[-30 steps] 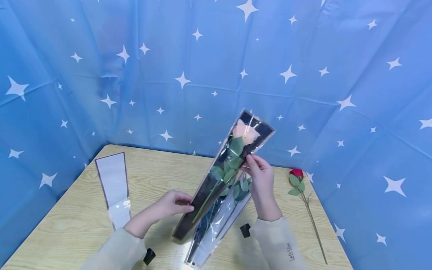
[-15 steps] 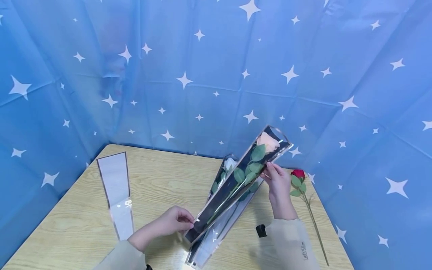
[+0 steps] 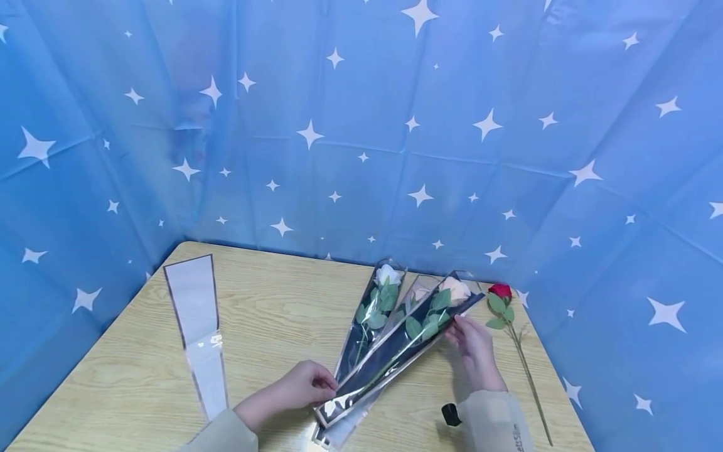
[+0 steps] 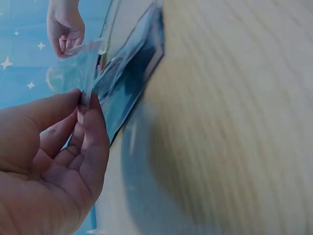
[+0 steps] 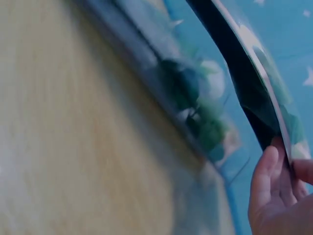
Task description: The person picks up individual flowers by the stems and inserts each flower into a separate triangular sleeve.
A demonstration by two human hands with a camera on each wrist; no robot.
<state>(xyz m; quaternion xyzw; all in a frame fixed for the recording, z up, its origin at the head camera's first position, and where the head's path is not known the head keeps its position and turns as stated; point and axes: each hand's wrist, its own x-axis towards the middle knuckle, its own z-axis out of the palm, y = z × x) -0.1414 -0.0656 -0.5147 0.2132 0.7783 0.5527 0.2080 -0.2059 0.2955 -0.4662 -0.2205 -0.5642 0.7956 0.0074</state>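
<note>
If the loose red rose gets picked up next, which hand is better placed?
Probably the right hand: it is nearer the red rose, though it now grips the uppermost wrapper. The left hand pinches that wrapper's narrow end, farther away.

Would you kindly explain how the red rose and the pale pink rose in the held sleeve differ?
The red rose is vivid, the pink rose pale. The red rose lies unwrapped; the pink rose is inside a sleeve the left hand and right hand hold. Both have green leaves.
</note>
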